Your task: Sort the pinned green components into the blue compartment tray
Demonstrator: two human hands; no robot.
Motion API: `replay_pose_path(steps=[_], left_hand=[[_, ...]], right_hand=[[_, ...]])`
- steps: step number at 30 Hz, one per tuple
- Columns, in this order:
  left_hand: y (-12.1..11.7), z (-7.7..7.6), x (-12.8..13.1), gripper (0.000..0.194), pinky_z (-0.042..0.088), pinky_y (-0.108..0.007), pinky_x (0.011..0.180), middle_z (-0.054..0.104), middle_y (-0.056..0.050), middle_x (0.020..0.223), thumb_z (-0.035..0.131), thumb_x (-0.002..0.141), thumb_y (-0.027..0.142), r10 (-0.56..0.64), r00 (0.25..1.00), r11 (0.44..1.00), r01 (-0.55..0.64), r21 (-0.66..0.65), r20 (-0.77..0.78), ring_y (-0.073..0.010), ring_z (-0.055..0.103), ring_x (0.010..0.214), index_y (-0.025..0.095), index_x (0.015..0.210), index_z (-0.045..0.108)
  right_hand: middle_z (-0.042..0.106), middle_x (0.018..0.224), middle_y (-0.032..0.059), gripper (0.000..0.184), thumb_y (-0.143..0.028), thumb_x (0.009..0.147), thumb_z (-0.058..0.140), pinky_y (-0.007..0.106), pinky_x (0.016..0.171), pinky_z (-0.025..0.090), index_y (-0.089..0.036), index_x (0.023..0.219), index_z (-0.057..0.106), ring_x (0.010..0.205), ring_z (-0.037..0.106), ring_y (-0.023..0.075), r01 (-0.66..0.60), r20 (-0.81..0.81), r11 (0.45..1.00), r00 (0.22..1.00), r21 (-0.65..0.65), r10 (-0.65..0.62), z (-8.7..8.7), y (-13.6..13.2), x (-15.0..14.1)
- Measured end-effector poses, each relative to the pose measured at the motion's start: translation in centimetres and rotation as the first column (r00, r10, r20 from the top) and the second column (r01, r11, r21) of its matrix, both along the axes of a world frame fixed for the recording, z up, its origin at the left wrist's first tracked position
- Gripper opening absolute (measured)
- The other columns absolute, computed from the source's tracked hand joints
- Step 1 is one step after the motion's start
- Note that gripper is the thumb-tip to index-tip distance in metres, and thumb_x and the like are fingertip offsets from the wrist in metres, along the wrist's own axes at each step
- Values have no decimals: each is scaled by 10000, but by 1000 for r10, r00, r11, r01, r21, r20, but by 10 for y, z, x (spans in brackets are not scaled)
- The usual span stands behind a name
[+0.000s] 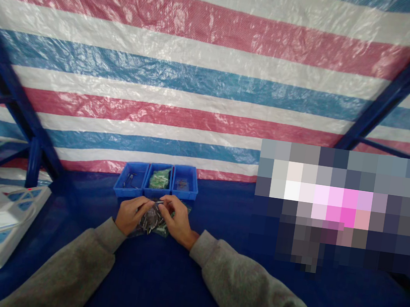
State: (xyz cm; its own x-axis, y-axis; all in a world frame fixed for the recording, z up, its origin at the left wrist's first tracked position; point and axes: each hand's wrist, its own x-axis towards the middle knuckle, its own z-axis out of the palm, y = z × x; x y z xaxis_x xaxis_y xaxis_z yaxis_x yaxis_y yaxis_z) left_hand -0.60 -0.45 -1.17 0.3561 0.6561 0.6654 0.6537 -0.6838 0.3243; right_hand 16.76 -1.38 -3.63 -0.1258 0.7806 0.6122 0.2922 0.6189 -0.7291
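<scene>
My left hand and my right hand meet over a heap of small, slim metal pieces. Between the fingertips of both hands is a short, shiny metal piece; its exact kind is too small to tell. The fingers of each hand are closed in a pinch. The heap lies on a clear and green plastic bag on the blue table. Just beyond my fingers stand three blue bins in a row: the left bin with a few slim pieces, the middle bin with green-and-clear packets, the right bin with small thin bits.
A white power strip with blue sockets, plugged-in adapters and cables lies at the left. Blue metal frame posts rise on both sides. A striped plastic sheet hangs behind the table. A blurred-out patch hides the right side.
</scene>
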Motion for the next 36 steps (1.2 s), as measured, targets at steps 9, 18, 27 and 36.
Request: replay_pose_path(steps=[9,18,27,36], left_hand=[[0,-2,-2,221,471,-220,663,666,-27,751,484,871,326,2,998,1000,-1,-15,60,-124,606,660,165,821,626],[2,-5,-1,167,468,-223,631,627,-17,754,577,821,308,1,993,1000,-3,15,118,-104,557,585,158,888,609],[4,-5,-2,107,464,-230,685,634,-29,786,545,849,246,-14,993,998,6,63,117,-121,583,697,161,845,610],[3,-2,-2,98,463,-234,689,639,-34,786,544,846,232,23,990,994,-37,99,141,-129,589,715,162,829,610]], right_hand=[[573,761,20,210,-304,909,434,236,648,401,-178,838,586,680,520,129,23,9,1000,1000,15,-23,2,0,1],[553,730,12,221,-288,914,425,233,618,384,-170,810,580,652,503,122,57,-23,998,998,5,-57,-2,2,1],[544,717,8,246,-278,921,421,231,636,377,-168,772,583,670,504,119,43,-10,999,999,22,-43,-1,3,1],[573,771,25,200,-283,904,457,245,667,401,-177,897,626,699,521,132,5,5,999,1000,37,-5,1,2,1]])
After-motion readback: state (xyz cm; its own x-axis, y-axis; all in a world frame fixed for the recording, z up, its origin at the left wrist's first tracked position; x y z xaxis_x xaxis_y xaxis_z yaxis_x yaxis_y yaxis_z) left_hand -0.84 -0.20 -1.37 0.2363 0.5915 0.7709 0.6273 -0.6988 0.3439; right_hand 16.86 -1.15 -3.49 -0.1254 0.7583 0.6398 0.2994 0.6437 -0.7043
